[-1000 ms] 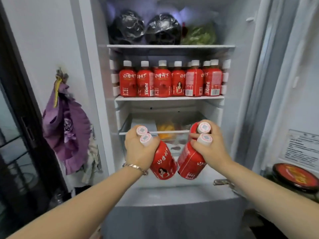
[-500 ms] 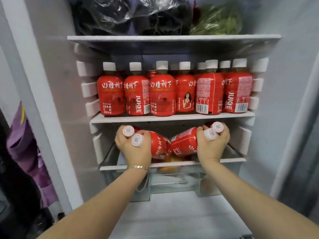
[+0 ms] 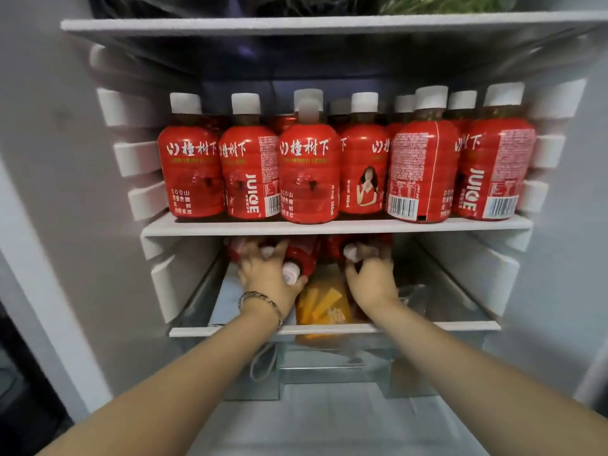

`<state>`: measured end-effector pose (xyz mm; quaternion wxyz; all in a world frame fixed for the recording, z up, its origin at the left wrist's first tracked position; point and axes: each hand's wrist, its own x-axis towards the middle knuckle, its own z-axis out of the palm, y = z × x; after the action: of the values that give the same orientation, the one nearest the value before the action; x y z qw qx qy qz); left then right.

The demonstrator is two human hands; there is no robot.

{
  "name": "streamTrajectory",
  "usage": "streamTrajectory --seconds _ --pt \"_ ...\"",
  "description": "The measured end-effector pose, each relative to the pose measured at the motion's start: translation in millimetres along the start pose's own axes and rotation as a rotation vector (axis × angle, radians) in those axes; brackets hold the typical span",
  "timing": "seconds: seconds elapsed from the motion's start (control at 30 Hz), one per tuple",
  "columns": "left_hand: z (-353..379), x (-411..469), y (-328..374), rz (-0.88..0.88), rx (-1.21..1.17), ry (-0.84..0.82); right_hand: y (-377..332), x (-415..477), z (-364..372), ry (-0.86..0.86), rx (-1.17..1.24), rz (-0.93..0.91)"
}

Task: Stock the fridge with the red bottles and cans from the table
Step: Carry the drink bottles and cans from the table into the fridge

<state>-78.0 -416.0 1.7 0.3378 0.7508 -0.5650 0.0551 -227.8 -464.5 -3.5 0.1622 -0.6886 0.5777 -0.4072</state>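
Red bottles (image 3: pixel 307 258) lie on their sides, white caps toward the camera, in the fridge compartment above the glass shelf (image 3: pixel 427 325). The left hand (image 3: pixel 266 278) and right hand (image 3: pixel 373 279), near each other but apart, each grip them at the necks. Just above, a row of upright bottles (image 3: pixel 309 172) fills the white shelf (image 3: pixel 362 227)

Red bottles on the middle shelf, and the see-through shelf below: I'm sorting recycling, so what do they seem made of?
The red white-capped juice bottles look plastic, wrapped in glossy printed sleeves: ribbed bodies, brown juice showing at the necks. The clear shelf with white front trim looks like glass or clear plastic; the orange packet shows through it.
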Motion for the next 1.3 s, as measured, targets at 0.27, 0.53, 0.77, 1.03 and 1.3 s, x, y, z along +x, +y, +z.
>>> streamTrajectory --seconds 0.27,0.53,0.77,1.03,1.3 --pt "-4 33 -15 -0.330 0.137 -0.317 2 -1 2 -0.100 -0.121 -0.066" --pt "-35 -23 14 0.043 0.322 -0.251 -13 -38 -38 -0.431 -0.256 -0.207" --pt "-74 -95 13 0.255 -0.116 -0.401 -21 -147 -88 -0.296 -0.492 -0.278" --pt "-71 -243 68 0.550 0.000 -0.888 20 -334 -165 -0.151 -0.476 0.227" --pt "-106 -446 213 1.076 -0.095 -0.986 69 -549 -315 0.015 -0.578 0.720"
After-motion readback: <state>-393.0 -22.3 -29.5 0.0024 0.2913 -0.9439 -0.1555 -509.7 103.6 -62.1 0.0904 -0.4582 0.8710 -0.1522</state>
